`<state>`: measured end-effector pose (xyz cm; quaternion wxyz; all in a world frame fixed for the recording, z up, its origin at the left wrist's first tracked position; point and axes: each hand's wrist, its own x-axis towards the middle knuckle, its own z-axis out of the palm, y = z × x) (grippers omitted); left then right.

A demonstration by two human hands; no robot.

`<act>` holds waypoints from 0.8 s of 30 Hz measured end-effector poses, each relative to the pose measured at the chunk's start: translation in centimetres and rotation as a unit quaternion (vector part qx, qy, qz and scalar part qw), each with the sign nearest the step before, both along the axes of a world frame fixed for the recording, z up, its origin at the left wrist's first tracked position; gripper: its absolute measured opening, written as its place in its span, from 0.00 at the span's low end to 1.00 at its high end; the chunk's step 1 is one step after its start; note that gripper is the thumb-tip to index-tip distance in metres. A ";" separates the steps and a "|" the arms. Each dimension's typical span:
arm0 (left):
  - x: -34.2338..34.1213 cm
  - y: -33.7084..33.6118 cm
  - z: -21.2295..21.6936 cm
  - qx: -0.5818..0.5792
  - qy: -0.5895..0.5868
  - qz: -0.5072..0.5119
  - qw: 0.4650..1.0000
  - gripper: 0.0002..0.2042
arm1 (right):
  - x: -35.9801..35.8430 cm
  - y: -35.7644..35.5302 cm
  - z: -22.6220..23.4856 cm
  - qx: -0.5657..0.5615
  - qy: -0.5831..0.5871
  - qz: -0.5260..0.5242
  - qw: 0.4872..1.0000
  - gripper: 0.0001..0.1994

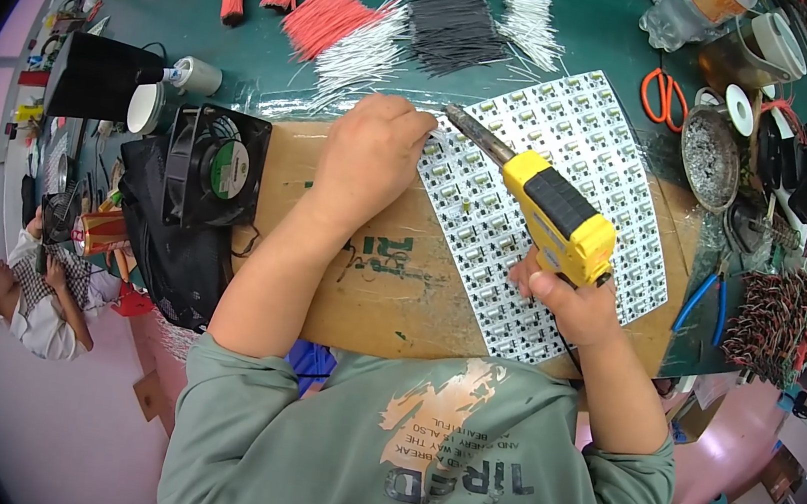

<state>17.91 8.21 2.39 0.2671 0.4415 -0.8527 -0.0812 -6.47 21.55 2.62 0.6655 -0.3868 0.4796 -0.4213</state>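
Note:
A white panel of several small circuit boards (595, 165) lies on a brown cardboard sheet (389, 291) on the green bench. My right hand (573, 303) grips a yellow and black soldering gun (555, 210), and its metal tip (455, 117) points at the panel's upper left corner. My left hand (375, 153) rests closed at that same corner, fingers pinched right beside the tip. What the fingers pinch is too small to see.
Bundles of red, white and black cut wires (391, 29) lie beyond the panel. A black fan (215, 167) stands to the left, orange scissors (663, 94) and a round metal tin (710, 159) to the right, blue pliers (705, 299) lower right. Another person sits at far left (26, 291).

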 end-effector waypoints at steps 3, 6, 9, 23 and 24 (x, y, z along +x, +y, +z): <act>-0.2 0.0 0.0 0.000 0.000 -0.003 1.000 0.06 | 0.3 -0.1 0.4 0.005 0.014 -0.001 1.000 0.13; -0.2 0.0 -0.1 -0.004 -0.003 -0.002 1.000 0.06 | 0.3 -0.2 0.7 0.026 0.013 -0.011 1.000 0.12; -0.3 0.0 -0.1 0.000 0.002 -0.006 1.000 0.06 | 0.3 -0.2 0.6 0.035 0.015 -0.018 0.999 0.13; -0.3 -0.2 -0.2 0.001 0.005 -0.012 1.000 0.07 | 1.1 -0.9 1.7 0.023 0.067 -0.017 0.997 0.19; -0.3 -0.3 -0.2 0.003 0.003 -0.012 1.000 0.07 | 1.1 -1.0 1.7 0.023 0.066 -0.019 0.997 0.19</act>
